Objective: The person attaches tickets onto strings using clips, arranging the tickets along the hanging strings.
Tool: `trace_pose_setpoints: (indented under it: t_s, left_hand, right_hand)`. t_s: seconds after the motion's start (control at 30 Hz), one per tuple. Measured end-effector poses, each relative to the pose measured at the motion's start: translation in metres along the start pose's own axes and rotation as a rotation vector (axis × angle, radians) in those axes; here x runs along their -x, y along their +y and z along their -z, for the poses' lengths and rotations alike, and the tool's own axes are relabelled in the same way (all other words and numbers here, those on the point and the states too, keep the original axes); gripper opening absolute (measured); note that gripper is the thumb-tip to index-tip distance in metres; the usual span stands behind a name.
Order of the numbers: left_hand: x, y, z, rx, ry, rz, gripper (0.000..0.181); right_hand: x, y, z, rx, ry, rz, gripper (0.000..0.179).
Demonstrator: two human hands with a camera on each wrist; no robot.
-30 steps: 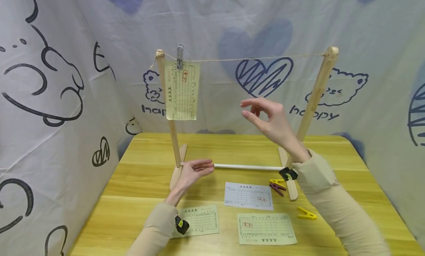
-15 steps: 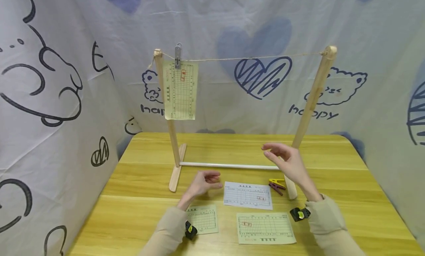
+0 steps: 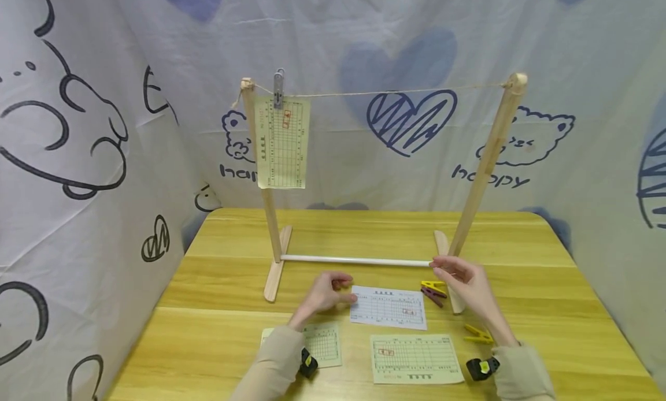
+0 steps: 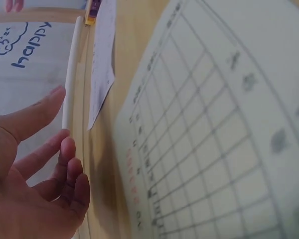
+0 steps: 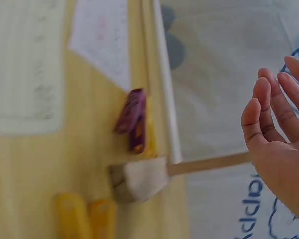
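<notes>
My left hand (image 3: 325, 294) hovers by the left edge of a white printed slip (image 3: 387, 308), its thumb overlapping that edge in the head view. In the left wrist view its fingers are loosely bent with nothing between them. My right hand (image 3: 468, 282) is over the right foot of the wooden stand, just above a purple clothespin (image 3: 433, 297) and a yellow clothespin (image 3: 432, 285) lying against each other. Its fingers are relaxed and hold nothing. A second yellow clothespin (image 3: 477, 334) lies below the right hand, beside the wrist.
A string (image 3: 390, 93) spans two wooden posts (image 3: 489, 158); a metal clip (image 3: 278, 92) holds a green slip (image 3: 282, 152) on it. A white rod (image 3: 359, 260) joins the stand's feet. Two green slips, one at right (image 3: 416, 359) and one partly under the left sleeve (image 3: 322, 346), lie on the table.
My right hand has come down from below the string to the clothespins. The left hand has moved right and down from the rod to the white slip.
</notes>
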State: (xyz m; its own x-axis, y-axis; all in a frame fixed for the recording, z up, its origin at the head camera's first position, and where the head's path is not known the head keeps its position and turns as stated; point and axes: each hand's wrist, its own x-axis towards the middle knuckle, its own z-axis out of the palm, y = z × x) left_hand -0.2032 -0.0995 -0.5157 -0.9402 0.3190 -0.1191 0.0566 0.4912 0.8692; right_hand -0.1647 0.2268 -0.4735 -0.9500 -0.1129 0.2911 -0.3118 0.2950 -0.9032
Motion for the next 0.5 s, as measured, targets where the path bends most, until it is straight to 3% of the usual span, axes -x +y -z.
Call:
trace_pose_setpoints:
  t_s: [0.33, 0.5]
  left_hand:
    - [0.000, -0.001, -0.009, -0.076, 0.017, -0.005, 0.053]
    - [-0.001, -0.003, -0.012, -0.134, 0.048, -0.008, 0.050]
  right_hand:
    - [0.023, 0.031, 0.006, 0.115, 0.001, -0.121, 0.034]
    - [0.027, 0.040, 0.004, 0.180, 0.020, -0.118, 0.032]
